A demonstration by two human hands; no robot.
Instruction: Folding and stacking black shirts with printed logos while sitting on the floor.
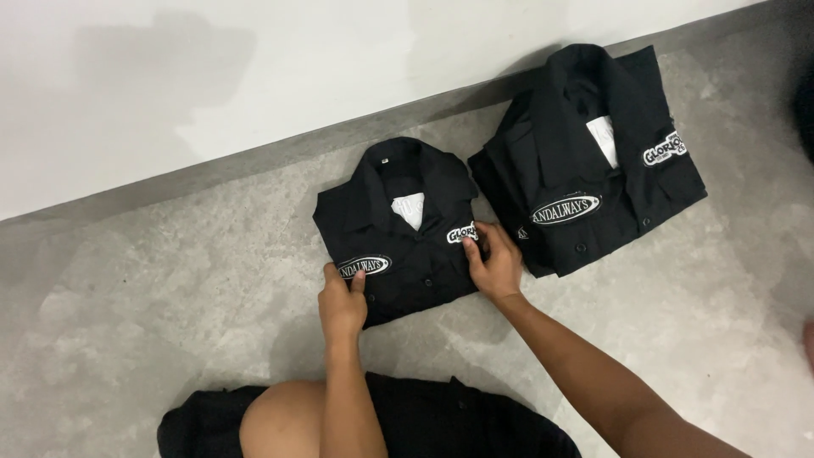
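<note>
On the grey concrete floor, close to the foot of a white wall, lie 2 folded black shirts side by side. The smaller folded black shirt sits in the middle of the view with its collar toward the wall, a white tag at the neck and white oval patches on the chest. The left hand rests on its lower left corner, fingers curled over the edge and thumb on top of the fabric, pinching that corner. The right hand lies on the shirt's right edge, fingers held together and pressed flat against the cloth beside a chest patch. Just beside it to the right, nearly touching, lies the larger folded black shirt, tilted slightly, also bearing white oval patches and buttons down the front. At the bottom of the view a bare knee shows above more black cloth spread on the floor.
</note>
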